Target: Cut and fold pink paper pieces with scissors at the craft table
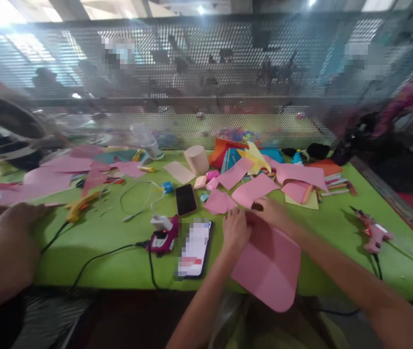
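A large pink sheet (270, 271) with rounded corners, perhaps foam or felt, hangs over the table's front edge. At its upper left corner my left hand (236, 230) has its fingers bent and closed on the sheet. My right hand (270, 212) grips the top edge close beside it, fingers curled; a small dark spot under them is too unclear to name. Just beyond both hands lie more pink pieces (255, 190). A phone with a lit screen (195, 249) rests left of my left hand.
A pink glue gun (373, 232) lies at right, a yellow glue gun (81, 206) at left near a co-worker's hand (17, 223). A purple power strip (165, 240) trails black cords. A dark phone (185, 199), a pale roll (197, 160) and a mesh partition (199, 116) stand farther back.
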{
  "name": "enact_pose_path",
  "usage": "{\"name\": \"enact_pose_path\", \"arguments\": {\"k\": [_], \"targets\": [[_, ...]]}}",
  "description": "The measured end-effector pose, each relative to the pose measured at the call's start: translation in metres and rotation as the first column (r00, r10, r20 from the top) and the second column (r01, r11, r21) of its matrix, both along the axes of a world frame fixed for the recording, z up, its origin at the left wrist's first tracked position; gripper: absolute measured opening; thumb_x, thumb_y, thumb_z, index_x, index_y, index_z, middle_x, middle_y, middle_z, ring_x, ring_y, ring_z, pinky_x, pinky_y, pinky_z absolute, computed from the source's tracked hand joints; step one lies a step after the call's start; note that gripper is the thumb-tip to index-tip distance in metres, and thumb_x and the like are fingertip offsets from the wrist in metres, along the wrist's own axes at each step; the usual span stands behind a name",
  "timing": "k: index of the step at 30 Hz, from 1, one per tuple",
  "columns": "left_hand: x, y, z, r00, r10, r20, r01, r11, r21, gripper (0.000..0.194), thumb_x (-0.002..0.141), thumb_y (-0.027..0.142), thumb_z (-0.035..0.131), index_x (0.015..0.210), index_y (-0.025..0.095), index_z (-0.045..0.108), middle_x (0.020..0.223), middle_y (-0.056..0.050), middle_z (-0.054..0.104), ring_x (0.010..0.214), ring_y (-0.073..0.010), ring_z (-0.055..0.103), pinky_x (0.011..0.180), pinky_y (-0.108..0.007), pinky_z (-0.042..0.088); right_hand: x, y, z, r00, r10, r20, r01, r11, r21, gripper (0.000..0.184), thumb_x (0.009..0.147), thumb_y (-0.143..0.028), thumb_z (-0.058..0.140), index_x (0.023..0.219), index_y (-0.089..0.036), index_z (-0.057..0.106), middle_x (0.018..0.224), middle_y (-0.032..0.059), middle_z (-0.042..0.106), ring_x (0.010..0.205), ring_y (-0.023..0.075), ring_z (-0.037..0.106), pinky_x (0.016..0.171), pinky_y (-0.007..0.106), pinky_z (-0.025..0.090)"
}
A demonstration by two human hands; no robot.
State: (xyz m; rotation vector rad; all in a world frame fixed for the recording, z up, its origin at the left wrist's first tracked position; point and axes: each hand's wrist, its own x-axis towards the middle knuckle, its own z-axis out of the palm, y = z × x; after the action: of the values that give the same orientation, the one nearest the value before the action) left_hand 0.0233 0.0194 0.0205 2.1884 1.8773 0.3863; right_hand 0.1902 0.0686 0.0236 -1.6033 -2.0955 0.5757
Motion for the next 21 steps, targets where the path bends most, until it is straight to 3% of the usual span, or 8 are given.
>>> {"name": "enact_pose_path", "arguments": {"k": [4, 6, 8, 11, 15, 17, 19, 21], "targets": [[-0.001, 0.009, -0.007, 0.980, 0.020, 0.197, -0.007, 0.998, -0.064, 0.017, 0.087, 0.013, 0.062, 0.103, 0.018, 0.063, 0.111, -0.011, 0.072, 0.108, -0.0281, 0.066, 0.092, -0.038, 0.045, -0.010, 0.006, -0.011, 0.984, -0.081, -0.160, 0.083, 0.997, 0.005, 0.011, 0.084, -0.030, 0.073, 0.077, -0.022, 0.070, 0.085, 0.0036, 0.076, 0.079, 0.0215, 0.066, 0.068, 0.030, 0.040], [-0.002, 0.012, -0.008, 0.923, 0.040, 0.382, -0.006, 0.996, -0.089, 0.013, 0.088, 0.013, 0.060, 0.100, 0.019, 0.063, 0.101, -0.008, 0.073, 0.096, -0.0246, 0.067, 0.084, -0.034, 0.045, -0.008, 0.006, -0.010, 0.957, -0.101, -0.273, 0.107, 0.994, 0.006, 0.011, 0.081, -0.027, 0.073, 0.073, -0.022, 0.068, 0.077, 0.0014, 0.072, 0.074, 0.0199, 0.062, 0.067, 0.029, 0.039], [-0.003, 0.014, -0.004, 0.798, 0.044, 0.601, 0.031, 0.993, -0.113, 0.013, 0.089, 0.019, 0.063, 0.103, 0.019, 0.064, 0.095, -0.005, 0.073, 0.088, -0.0217, 0.067, 0.078, -0.031, 0.045, -0.003, 0.004, -0.005, 0.911, -0.108, -0.399, 0.121, 0.993, 0.008, 0.013, 0.080, -0.028, 0.073, 0.071, -0.023, 0.066, 0.072, -0.0008, 0.068, 0.071, 0.0189, 0.060, 0.067, 0.030, 0.039], [-0.007, 0.017, 0.011, 0.522, 0.096, 0.848, 0.172, 0.961, -0.215, 0.030, 0.092, 0.041, 0.068, 0.111, 0.017, 0.066, 0.091, -0.005, 0.071, 0.079, -0.0185, 0.065, 0.071, -0.028, 0.047, 0.008, 0.003, 0.010, 0.795, -0.107, -0.597, 0.131, 0.991, -0.003, 0.016, 0.079, -0.032, 0.073, 0.070, -0.024, 0.062, 0.070, -0.0028, 0.063, 0.071, 0.0182, 0.057, 0.069, 0.030, 0.042], [-0.012, 0.018, 0.029, 0.232, 0.220, 0.947, 0.438, 0.846, -0.304, 0.062, 0.091, 0.069, 0.061, 0.122, 0.017, 0.068, 0.109, -0.012, 0.073, 0.080, -0.0201, 0.069, 0.070, -0.032, 0.053, 0.024, -0.001, 0.032, 0.553, -0.092, -0.828, 0.078, 0.995, -0.059, 0.020, 0.081, -0.040, 0.073, 0.076, -0.025, 0.062, 0.074, -0.0030, 0.063, 0.073, 0.0174, 0.059, 0.074, 0.031, 0.049], [-0.010, 0.018, 0.032, 0.196, 0.199, 0.960, 0.375, 0.890, -0.260, 0.062, 0.089, 0.069, 0.065, 0.123, 0.017, 0.069, 0.118, -0.015, 0.073, 0.093, -0.0236, 0.070, 0.079, -0.035, 0.054, 0.029, -0.003, 0.040, 0.420, -0.087, -0.904, 0.030, 0.996, -0.082, 0.020, 0.081, -0.043, 0.075, 0.081, -0.025, 0.064, 0.078, -0.0027, 0.065, 0.074, 0.0167, 0.061, 0.077, 0.032, 0.052], [-0.003, 0.018, 0.032, 0.240, 0.129, 0.962, 0.237, 0.953, -0.187, 0.057, 0.087, 0.060, 0.073, 0.126, 0.020, 0.069, 0.130, -0.014, 0.070, 0.114, -0.0268, 0.067, 0.093, -0.037, 0.052, 0.034, -0.005, 0.044, 0.300, -0.091, -0.950, -0.016, 0.995, -0.100, 0.021, 0.081, -0.043, 0.076, 0.084, -0.026, 0.065, 0.080, -0.0024, 0.067, 0.074, 0.0163, 0.062, 0.079, 0.033, 0.054], [0.005, 0.019, 0.031, 0.277, 0.051, 0.960, 0.196, 0.975, -0.108, 0.054, 0.087, 0.054, 0.076, 0.130, 0.024, 0.068, 0.142, -0.011, 0.066, 0.134, -0.0284, 0.057, 0.107, -0.038, 0.045, 0.038, -0.007, 0.045, 0.204, -0.104, -0.973, -0.065, 0.991, -0.120, 0.020, 0.083, -0.043, 0.078, 0.087, -0.027, 0.066, 0.086, -0.0014, 0.071, 0.077, 0.0168, 0.065, 0.080, 0.034, 0.056]]}}
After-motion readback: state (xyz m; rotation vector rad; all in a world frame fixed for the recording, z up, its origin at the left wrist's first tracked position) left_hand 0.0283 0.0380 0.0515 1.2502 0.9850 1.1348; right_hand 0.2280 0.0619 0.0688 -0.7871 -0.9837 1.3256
